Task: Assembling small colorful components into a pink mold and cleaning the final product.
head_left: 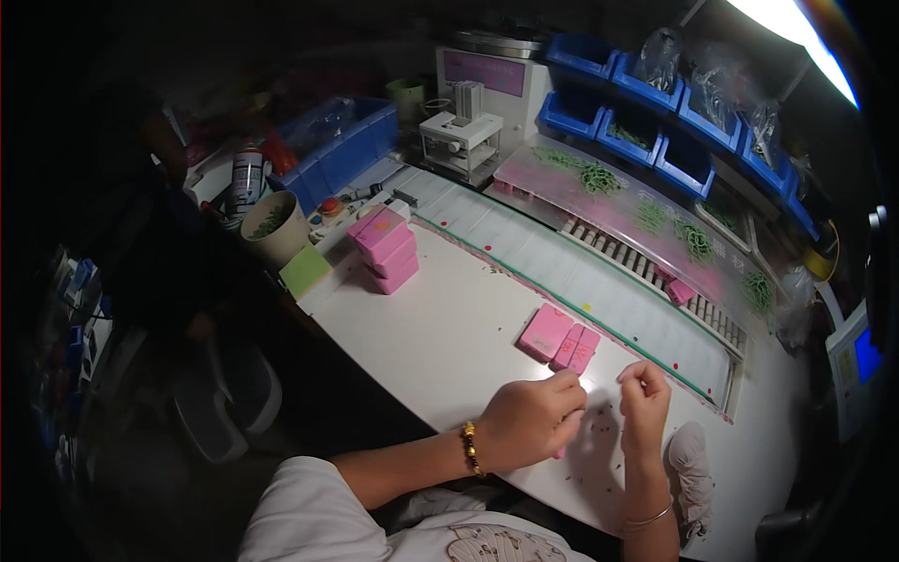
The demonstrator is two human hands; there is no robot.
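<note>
Pink flat blocks (560, 337) lie on a white counter (449, 328), with a pink stack (386, 248) beside a light green pad (305, 271). Blue bins (655, 103) line the back; green bits speckle a pale pink tray (646, 220).

Both forearms come in from about 6 o'clock, bare below short white sleeves. The left forearm runs up toward 2 o'clock, with a beaded gold bracelet at the wrist. The left hand (529, 421) is knuckles up, loosely fisted, its fingers (565, 382) curled and pinched together at the tip toward 1 o'clock. The right forearm rises nearly straight toward 12 o'clock, a thin bangle around the wrist. The right hand (644, 401) is also curled, its fingers (635, 373) bent inward and pinched, pointing toward 10 o'clock. The two hands sit close together, fingertips facing each other, just apart. Whether either pinch holds anything cannot be made out.
</note>
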